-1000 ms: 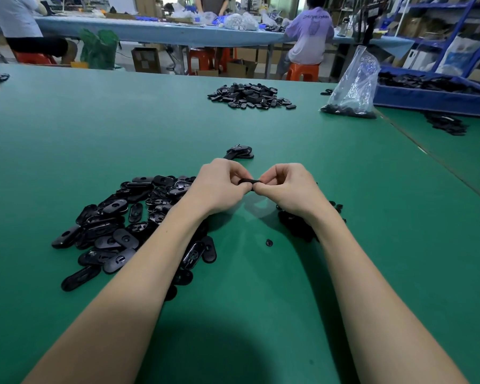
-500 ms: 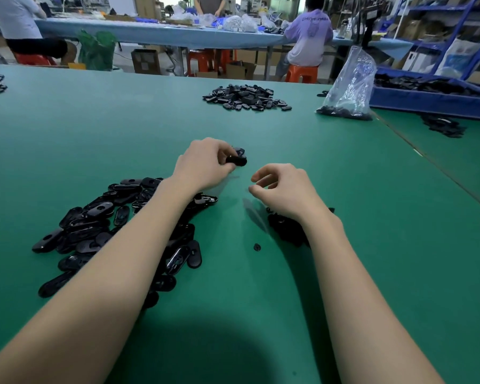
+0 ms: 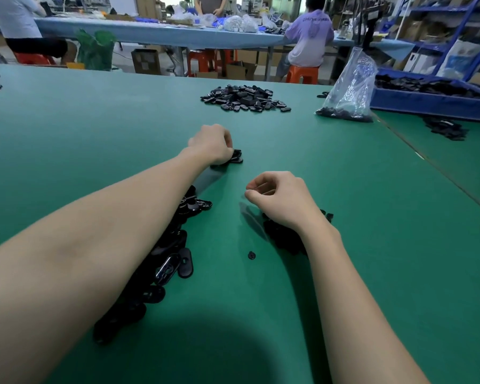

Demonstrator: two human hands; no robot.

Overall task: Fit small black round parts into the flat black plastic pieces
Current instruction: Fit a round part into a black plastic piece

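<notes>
Black glossy oval pieces [image 3: 234, 157] under our left hand [image 3: 212, 144], fingers curled on them; right hand [image 3: 277, 199] loosely curled, holding nothing; round part [image 3: 251, 255] lies just beside its wrist.

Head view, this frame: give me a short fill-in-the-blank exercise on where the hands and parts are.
1. The left hand rests on a small stack of flat black pieces on the ____ table.
2. The right hand holds ____.
3. A single small round part lies just ____ of the right forearm.

Missing words: green; nothing; left
</notes>
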